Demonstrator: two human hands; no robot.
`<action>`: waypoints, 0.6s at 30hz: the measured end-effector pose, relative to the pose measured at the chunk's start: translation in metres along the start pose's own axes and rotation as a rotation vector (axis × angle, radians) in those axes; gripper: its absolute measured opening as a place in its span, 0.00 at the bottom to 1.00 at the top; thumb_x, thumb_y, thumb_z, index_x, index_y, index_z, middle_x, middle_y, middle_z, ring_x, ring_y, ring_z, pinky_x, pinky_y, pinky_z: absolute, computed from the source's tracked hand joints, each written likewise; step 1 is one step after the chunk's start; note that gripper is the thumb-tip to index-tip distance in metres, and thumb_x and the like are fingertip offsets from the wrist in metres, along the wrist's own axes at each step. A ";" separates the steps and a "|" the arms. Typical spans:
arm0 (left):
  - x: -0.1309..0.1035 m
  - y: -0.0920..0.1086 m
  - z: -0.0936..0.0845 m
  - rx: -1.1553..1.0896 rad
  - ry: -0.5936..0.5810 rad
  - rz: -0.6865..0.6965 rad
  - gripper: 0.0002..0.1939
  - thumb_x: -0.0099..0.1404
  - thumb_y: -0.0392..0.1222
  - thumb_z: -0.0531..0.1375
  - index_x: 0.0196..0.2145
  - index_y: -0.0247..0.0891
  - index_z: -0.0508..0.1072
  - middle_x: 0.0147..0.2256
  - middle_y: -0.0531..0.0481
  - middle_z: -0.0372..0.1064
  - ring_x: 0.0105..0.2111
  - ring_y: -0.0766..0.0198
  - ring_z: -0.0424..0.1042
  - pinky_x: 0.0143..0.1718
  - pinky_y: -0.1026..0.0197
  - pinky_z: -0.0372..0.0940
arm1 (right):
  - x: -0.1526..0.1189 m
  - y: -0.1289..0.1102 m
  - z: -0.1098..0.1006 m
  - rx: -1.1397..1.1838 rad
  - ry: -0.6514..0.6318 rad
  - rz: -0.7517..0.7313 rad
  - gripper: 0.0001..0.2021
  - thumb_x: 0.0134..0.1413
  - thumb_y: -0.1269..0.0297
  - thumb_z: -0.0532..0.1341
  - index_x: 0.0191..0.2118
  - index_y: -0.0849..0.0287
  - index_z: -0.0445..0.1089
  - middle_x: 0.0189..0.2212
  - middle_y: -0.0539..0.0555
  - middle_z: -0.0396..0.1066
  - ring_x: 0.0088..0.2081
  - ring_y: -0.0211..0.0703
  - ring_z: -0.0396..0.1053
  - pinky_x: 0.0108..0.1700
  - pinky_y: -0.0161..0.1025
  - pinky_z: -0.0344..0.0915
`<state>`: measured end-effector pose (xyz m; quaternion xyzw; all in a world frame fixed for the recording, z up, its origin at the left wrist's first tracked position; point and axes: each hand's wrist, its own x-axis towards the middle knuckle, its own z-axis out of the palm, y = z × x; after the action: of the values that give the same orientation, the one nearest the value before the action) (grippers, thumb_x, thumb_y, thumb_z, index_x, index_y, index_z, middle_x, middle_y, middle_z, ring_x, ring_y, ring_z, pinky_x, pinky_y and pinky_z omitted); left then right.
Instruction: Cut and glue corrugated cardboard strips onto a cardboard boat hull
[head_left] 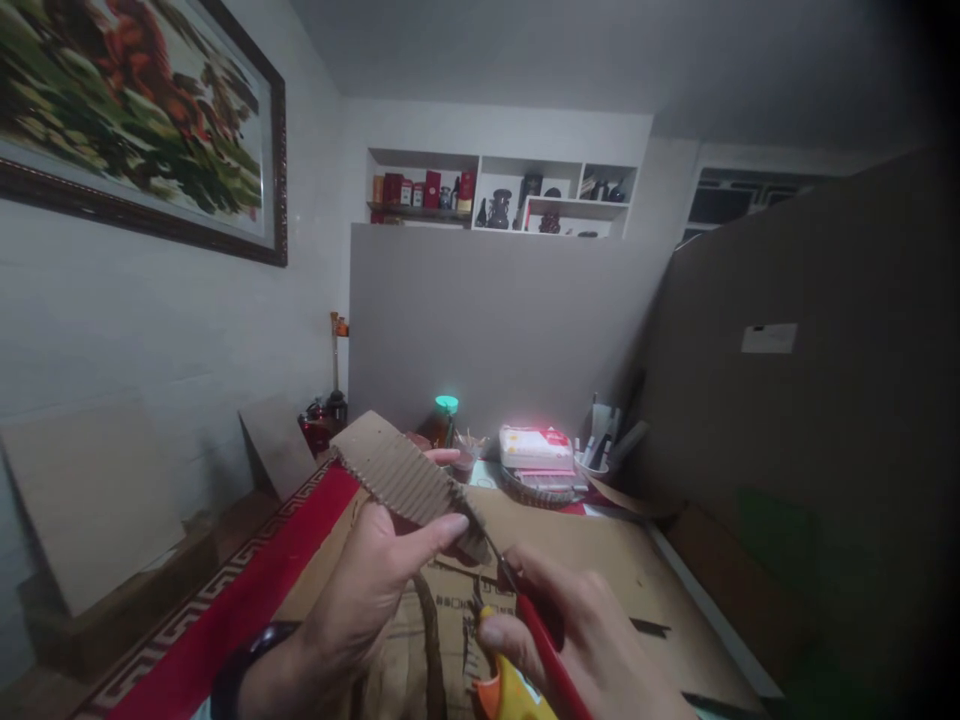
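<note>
Cardboard strip (409,472) over sheet (592,545), partition (495,320) behind

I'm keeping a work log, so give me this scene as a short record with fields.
Left hand: grips a corrugated cardboard piece
Right hand: holds a red-handled tool, metal end at the piece's edge
Unclear: whether the yellow handle by the right thumb is part of that tool
Table: cardboard sheet, red patterned cloth
Farther back: white-and-red packet atop a basket
Left wall: framed painting

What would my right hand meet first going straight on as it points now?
Likely the cardboard in your left hand; the tool in your right hand seems near its edge; depth is unclear.
</note>
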<state>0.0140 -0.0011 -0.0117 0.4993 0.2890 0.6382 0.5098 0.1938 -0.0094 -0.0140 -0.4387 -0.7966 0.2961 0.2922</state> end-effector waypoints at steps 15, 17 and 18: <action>0.003 0.009 -0.002 -0.092 0.108 0.024 0.10 0.60 0.37 0.67 0.40 0.38 0.75 0.36 0.52 0.77 0.36 0.62 0.75 0.42 0.60 0.68 | -0.001 0.002 0.005 -0.018 0.068 -0.037 0.18 0.59 0.53 0.57 0.23 0.54 0.51 0.18 0.42 0.47 0.22 0.35 0.45 0.24 0.36 0.42; 0.003 0.006 -0.001 -0.095 0.111 0.034 0.10 0.59 0.36 0.67 0.40 0.38 0.75 0.37 0.52 0.76 0.38 0.61 0.75 0.44 0.59 0.67 | -0.002 0.001 0.004 0.008 0.054 -0.043 0.18 0.58 0.52 0.57 0.24 0.54 0.53 0.18 0.42 0.48 0.22 0.36 0.45 0.23 0.35 0.43; 0.002 0.005 0.000 -0.096 0.117 0.033 0.10 0.59 0.36 0.67 0.39 0.39 0.75 0.36 0.53 0.76 0.38 0.62 0.75 0.45 0.59 0.67 | -0.002 0.000 0.004 0.009 0.051 -0.044 0.17 0.58 0.52 0.58 0.25 0.54 0.53 0.18 0.42 0.48 0.23 0.36 0.45 0.24 0.35 0.43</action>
<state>0.0119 -0.0006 -0.0065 0.4409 0.2793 0.6876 0.5047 0.1922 -0.0115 -0.0170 -0.4271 -0.7969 0.2819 0.3211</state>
